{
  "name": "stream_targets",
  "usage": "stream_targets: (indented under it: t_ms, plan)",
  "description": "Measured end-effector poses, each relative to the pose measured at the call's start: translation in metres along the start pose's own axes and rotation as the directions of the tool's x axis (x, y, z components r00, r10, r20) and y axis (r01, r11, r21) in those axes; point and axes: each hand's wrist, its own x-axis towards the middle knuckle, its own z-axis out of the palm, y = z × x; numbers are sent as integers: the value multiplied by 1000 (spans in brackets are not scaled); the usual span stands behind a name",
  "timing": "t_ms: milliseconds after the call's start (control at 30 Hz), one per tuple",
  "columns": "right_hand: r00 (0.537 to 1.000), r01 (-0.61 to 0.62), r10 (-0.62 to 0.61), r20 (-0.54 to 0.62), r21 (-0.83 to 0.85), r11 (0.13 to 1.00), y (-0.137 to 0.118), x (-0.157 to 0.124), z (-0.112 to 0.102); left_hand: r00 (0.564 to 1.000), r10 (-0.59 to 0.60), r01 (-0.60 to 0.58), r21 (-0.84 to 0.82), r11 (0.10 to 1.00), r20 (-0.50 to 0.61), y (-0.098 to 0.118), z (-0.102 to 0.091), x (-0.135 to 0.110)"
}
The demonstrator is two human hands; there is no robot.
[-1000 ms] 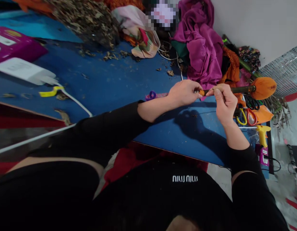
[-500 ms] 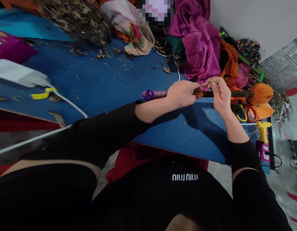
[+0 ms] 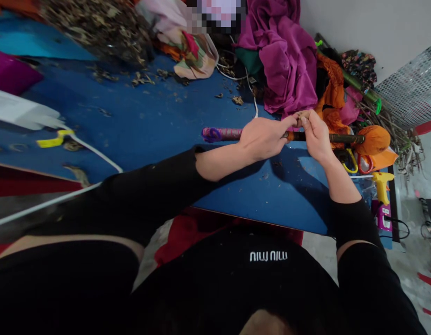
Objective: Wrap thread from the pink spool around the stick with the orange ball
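My left hand (image 3: 262,138) is closed around a dark stick (image 3: 346,138) that lies crosswise above the table. The stick's right end carries an orange cloth ball (image 3: 375,139). At its left end is a pink patterned wrapping (image 3: 227,133) with a purple loop (image 3: 212,135). My right hand (image 3: 316,135) is in front of the stick, its thumb and finger pinched on a small brown scrap (image 3: 299,119), perhaps dried leaf. The left thumb and forefinger reach to the same scrap. Whether the right palm touches the stick is hidden.
Magenta cloth (image 3: 288,60) is heaped behind the hands on the blue table (image 3: 149,121). Yellow-and-red-handled scissors (image 3: 365,164) and a yellow glue gun (image 3: 381,186) lie at the right. A bag of dried leaves (image 3: 100,32) stands at the back left; a white cable (image 3: 96,153) crosses the left side.
My fingers have drawn together at the small brown scrap, the right hand shifting slightly left. The whole view has slid a little; the left hand keeps its hold on the stick.
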Motion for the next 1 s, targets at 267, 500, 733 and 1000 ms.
stream_targets:
  t_ms: [267, 500, 733, 1000]
  plan:
    - [1000, -24, 24, 0, 126, 992, 0, 3, 0, 998, 60, -62, -92, 994, -28, -6, 8, 2]
    - [963, -204, 250, -103, 328, 922, 7, 8, -39, 998, -33, 22, -218, 976, -48, -13, 4, 7]
    - [917, -370, 399, 0, 373, 851, 27, -2, -145, 993, -98, 81, -224, 971, -64, -24, -11, 14]
    - [699, -382, 426, -574, 205, 901, 54, -30, -218, 989, -139, 127, -205, 970, -46, -33, -24, 17]
